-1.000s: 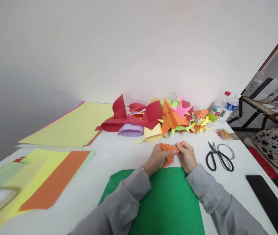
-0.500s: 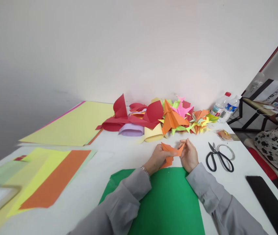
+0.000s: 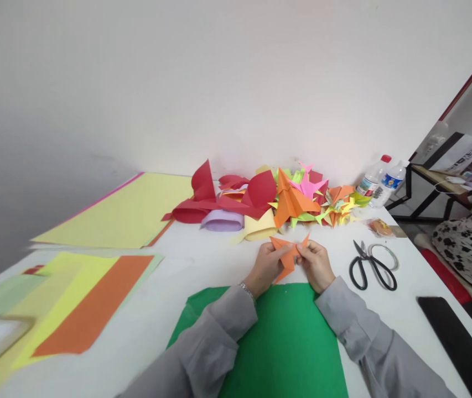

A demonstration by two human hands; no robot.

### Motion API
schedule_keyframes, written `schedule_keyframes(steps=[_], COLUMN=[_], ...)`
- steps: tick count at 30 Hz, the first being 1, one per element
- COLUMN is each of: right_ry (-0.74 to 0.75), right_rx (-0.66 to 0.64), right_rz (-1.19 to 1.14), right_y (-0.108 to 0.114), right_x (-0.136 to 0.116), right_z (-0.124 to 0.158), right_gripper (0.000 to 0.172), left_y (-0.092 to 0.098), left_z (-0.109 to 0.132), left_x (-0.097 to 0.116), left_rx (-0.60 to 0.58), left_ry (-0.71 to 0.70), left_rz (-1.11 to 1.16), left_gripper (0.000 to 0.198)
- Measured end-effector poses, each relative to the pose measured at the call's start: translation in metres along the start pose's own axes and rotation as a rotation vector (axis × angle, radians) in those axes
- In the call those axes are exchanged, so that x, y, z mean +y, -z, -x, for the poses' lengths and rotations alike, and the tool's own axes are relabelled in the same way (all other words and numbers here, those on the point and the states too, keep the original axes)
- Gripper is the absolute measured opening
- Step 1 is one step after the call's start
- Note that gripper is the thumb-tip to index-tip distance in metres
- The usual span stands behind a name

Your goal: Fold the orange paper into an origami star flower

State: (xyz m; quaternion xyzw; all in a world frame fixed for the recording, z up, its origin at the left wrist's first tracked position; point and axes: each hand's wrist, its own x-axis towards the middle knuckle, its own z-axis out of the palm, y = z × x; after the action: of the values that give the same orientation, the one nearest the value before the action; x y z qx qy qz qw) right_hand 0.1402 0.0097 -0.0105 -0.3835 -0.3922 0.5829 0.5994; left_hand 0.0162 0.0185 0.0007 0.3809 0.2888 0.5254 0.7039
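A small folded orange paper piece point(image 3: 289, 254) with two pointed tips is held just above the white table point(image 3: 202, 260). My left hand point(image 3: 265, 268) pinches its left side and my right hand point(image 3: 315, 266) pinches its right side, fingers closed on the folds. Both arms wear grey sleeves and lie over a green paper sheet point(image 3: 285, 342) in front of me. A bracelet shows on my left wrist.
A heap of folded coloured paper shapes point(image 3: 277, 202) lies at the back by the wall. Black scissors point(image 3: 371, 265) lie right of my hands, beside two plastic bottles point(image 3: 379, 179). Yellow and orange sheets point(image 3: 90, 293) lie at left. A black flat object point(image 3: 455, 337) lies at the right edge.
My hands have drawn closer together and the orange piece's two tips now point up more; my right fingers closed back on it after lifting slightly.
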Motion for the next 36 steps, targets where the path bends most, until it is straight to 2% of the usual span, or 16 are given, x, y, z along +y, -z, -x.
schedule_keyframes(steps=[3, 10, 13, 16, 24, 30, 36], right_ry=[-0.015, 0.032, 0.042, 0.055, 0.053, 0.048, 0.036], right_rx=[0.022, 0.016, 0.036, 0.018, -0.032, 0.000, 0.007], right_rz=[-0.019, 0.104, 0.121, 0.139, 0.229, 0.184, 0.163], right_y=[0.000, 0.003, 0.004, 0.004, 0.002, 0.002, 0.001], right_x=[-0.001, 0.002, 0.003, 0.003, 0.001, 0.002, 0.001], right_z=[-0.001, 0.000, 0.000, 0.000, 0.001, 0.001, 0.002], right_gripper=[0.026, 0.023, 0.023, 0.024, 0.026, 0.024, 0.022], left_y=[0.003, 0.006, 0.006, 0.004, 0.000, 0.000, -0.001], left_z=[-0.001, -0.004, -0.005, -0.004, -0.002, -0.002, -0.002], left_x=[-0.001, -0.006, -0.006, -0.001, 0.006, 0.008, 0.010], left_rx=[0.030, 0.028, 0.080, 0.128, 0.109, 0.182, 0.235], left_ry=[-0.012, -0.001, -0.032, 0.032, 0.113, 0.034, 0.025], left_rz=[-0.006, -0.041, -0.001, 0.078, 0.101, 0.150, 0.177], left_gripper=[0.022, 0.027, 0.027, 0.029, 0.034, 0.031, 0.031])
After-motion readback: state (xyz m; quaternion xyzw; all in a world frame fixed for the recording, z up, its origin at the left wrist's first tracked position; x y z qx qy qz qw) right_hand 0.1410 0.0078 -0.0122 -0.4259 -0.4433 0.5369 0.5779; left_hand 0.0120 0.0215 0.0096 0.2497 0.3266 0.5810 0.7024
